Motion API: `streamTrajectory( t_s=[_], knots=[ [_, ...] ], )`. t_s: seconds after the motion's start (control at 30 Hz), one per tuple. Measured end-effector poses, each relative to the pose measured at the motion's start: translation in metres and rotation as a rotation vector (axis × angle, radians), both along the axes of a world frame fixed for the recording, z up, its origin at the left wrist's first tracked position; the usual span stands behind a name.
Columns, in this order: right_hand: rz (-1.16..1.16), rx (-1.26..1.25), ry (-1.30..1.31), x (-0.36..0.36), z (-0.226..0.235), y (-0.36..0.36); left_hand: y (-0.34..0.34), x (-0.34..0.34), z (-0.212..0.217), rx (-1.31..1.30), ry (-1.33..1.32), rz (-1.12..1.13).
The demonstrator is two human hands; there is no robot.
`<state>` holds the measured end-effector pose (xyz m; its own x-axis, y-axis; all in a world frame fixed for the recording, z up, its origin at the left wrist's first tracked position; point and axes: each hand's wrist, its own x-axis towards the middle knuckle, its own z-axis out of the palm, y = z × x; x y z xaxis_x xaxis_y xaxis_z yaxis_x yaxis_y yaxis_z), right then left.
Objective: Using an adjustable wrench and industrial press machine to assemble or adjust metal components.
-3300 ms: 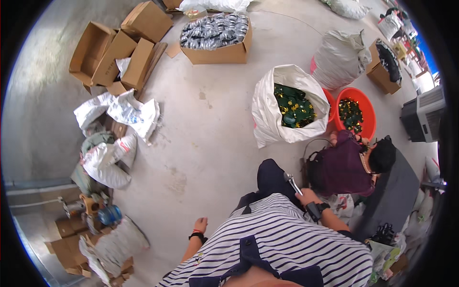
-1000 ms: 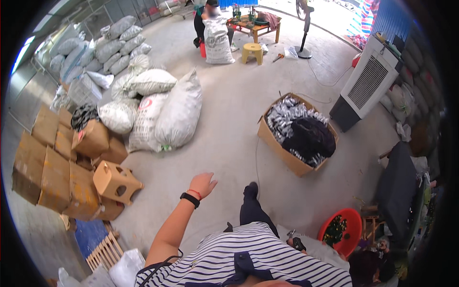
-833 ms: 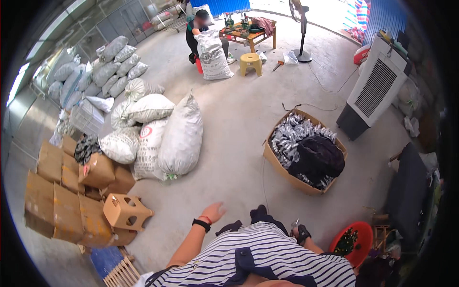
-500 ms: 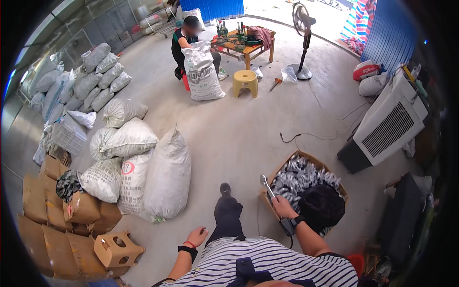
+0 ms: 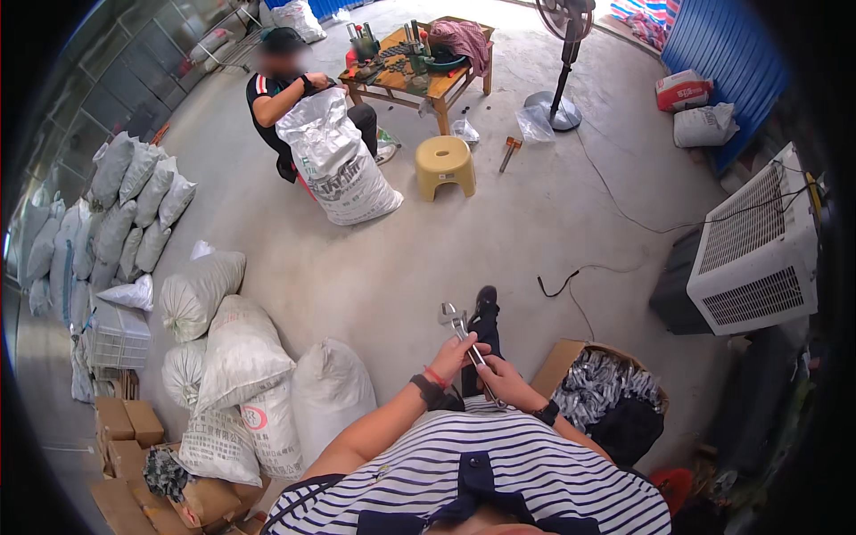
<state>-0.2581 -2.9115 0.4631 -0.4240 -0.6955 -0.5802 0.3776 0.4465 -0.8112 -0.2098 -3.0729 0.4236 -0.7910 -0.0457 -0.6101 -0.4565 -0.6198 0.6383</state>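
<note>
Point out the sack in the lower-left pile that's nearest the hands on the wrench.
The pale sack at the right end, closest to the left hand and wrench; the pile's other sacks all lie farther left.

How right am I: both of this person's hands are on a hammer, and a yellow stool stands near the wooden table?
Not a hammer: the head view shows the left hand and right hand on a silver adjustable wrench. The yellow stool does stand near the wooden table.

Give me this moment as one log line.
left hand: on adjustable wrench, near its head; right hand: on its handle; right side: carton of silvery packets; ahead: yellow stool
</note>
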Motion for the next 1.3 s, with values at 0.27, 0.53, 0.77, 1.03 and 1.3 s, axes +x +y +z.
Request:
streamTrajectory(
  t_s=[0.27,0.53,0.77,1.03,1.3],
  knots=[
    [-0.030,-0.094,-0.393,-0.280,-0.022,-0.199,-0.206,-0.252,-0.023,-0.047,0.014,0.212],
    [0.002,-0.084,-0.452,-0.508,-0.031,-0.381,-0.383,-0.466,-0.022,-0.027,-0.049,0.145],
    [-0.487,0.212,-0.147,-0.685,-0.126,-0.530,-0.583,-0.640,-0.154,-0.587,-0.043,-0.194],
    [-0.682,0.180,0.228,-0.898,-0.312,-0.673,-0.743,-0.853,-0.237,-1.186,-0.035,-0.554],
    [-0.236,0.283,0.702,-1.044,-0.445,-0.734,-0.812,-0.987,-0.371,-1.574,0.300,-0.413]
  ],
)
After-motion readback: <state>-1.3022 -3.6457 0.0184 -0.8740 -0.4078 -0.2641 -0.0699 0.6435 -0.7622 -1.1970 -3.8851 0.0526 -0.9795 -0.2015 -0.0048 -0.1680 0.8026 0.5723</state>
